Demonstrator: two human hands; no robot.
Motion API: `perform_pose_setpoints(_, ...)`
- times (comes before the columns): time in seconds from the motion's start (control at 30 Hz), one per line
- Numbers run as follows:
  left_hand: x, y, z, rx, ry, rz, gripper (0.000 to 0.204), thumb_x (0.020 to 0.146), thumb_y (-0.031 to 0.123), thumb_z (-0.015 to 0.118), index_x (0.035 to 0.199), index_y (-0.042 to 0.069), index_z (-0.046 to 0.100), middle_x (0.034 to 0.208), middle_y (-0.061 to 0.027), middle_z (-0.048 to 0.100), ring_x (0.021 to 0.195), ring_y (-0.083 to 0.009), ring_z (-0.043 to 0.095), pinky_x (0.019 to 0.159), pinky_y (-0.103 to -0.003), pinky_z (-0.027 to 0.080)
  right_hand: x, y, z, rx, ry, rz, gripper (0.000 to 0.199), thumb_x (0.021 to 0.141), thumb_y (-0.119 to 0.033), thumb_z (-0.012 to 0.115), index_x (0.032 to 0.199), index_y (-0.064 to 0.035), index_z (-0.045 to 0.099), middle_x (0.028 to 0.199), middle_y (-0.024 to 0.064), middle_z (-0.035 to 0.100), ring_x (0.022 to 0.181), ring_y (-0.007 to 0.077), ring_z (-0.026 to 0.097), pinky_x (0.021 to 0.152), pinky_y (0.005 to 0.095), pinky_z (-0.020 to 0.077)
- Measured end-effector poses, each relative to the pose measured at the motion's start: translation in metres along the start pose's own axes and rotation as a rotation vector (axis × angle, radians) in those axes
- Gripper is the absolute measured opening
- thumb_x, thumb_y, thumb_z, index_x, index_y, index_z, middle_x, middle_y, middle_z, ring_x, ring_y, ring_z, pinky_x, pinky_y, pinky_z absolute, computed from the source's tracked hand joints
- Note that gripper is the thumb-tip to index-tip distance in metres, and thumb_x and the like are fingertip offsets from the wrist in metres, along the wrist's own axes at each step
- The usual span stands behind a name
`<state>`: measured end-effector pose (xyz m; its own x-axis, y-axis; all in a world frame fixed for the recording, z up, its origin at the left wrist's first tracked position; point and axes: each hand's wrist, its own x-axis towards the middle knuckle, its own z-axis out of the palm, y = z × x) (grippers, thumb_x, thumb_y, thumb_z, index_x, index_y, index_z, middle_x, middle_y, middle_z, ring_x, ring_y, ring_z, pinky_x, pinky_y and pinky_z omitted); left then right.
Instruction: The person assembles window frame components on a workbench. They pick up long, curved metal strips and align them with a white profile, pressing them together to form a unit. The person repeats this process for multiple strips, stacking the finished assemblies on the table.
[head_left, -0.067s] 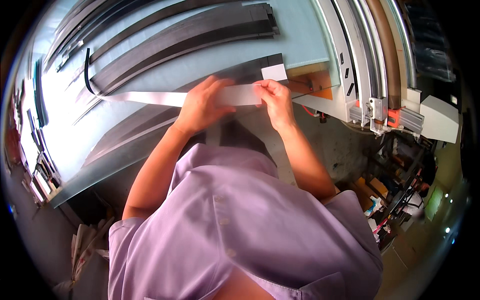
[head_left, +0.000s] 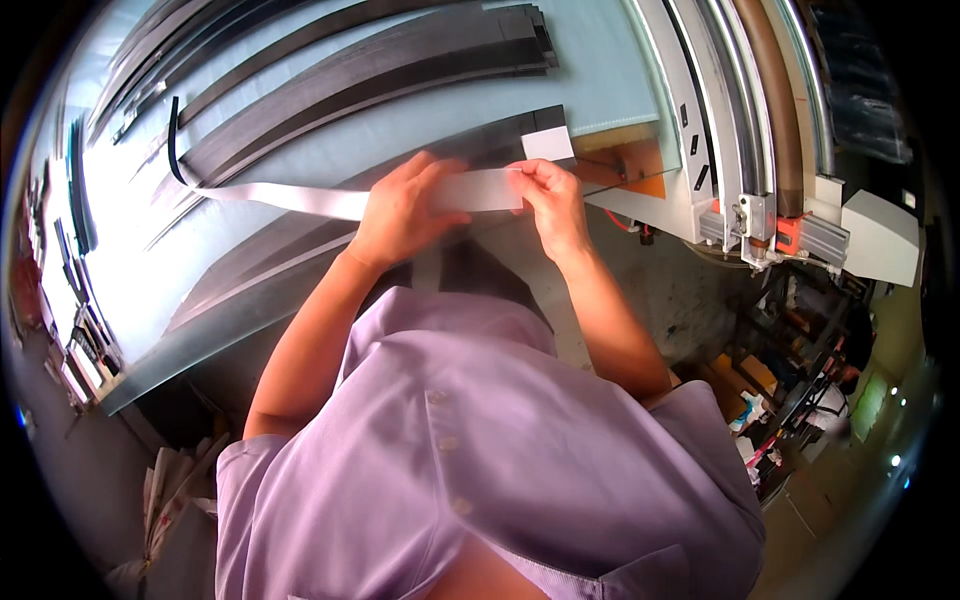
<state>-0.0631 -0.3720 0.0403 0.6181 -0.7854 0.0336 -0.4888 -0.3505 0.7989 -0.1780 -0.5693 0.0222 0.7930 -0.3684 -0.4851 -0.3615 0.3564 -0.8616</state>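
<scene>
A long white strip (head_left: 300, 201) stretches across in front of me, its far left end turning up dark. My right hand (head_left: 556, 208) pinches the strip's right end between thumb and bent fingers. Around the strip's middle part lies my left hand (head_left: 398, 212), with fingers over the upper edge and thumb at the lower edge; its fingertips are slightly blurred. Between the two hands a flat white stretch of the strip shows. Just beyond my right hand, a small white card (head_left: 547, 144) rests on the end of dark flat strips (head_left: 490, 140).
More stacks of dark strips (head_left: 400, 65) lie on the pale blue table (head_left: 610, 70). Its near edge (head_left: 190, 355) runs below my left arm. At right stands a machine with metal rails (head_left: 735, 90) and an orange-red block (head_left: 788, 237). Cluttered goods (head_left: 755, 375) sit lower right.
</scene>
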Motion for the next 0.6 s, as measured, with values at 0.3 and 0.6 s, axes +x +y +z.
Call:
perform_pose_setpoints(0.3, 0.018, -0.007, 0.035, 0.201, 0.053, -0.193, 0.045, 0.076, 0.022, 0.080, 0.115, 0.008, 0.065, 0.109, -0.0102, 0.064, 0.097, -0.0335, 0.065, 0.082, -0.040, 0.054, 0.064, -0.014, -0.059, -0.951, -0.115, -0.532, 0.026, 0.089, -0.006, 0.063, 0.112, -0.0138, 0.072, 0.089, 0.0086, 0.066, 0.079, 0.0284, 0.063, 0.071, 0.0377, 0.0490)
perform_pose_setpoints(0.6, 0.032, -0.019, 0.070, 0.282, 0.065, -0.127, 0.047, 0.071, 0.019, 0.082, 0.112, 0.006, 0.065, 0.109, -0.0103, 0.062, 0.104, -0.0322, 0.058, 0.093, -0.040, 0.048, 0.087, 0.017, -0.072, -1.077, -0.101, -0.644, 0.034, 0.079, -0.016, 0.078, 0.110, -0.0282, 0.076, 0.076, -0.0029, 0.049, 0.082, 0.0154, 0.053, 0.082, 0.0350, 0.0353)
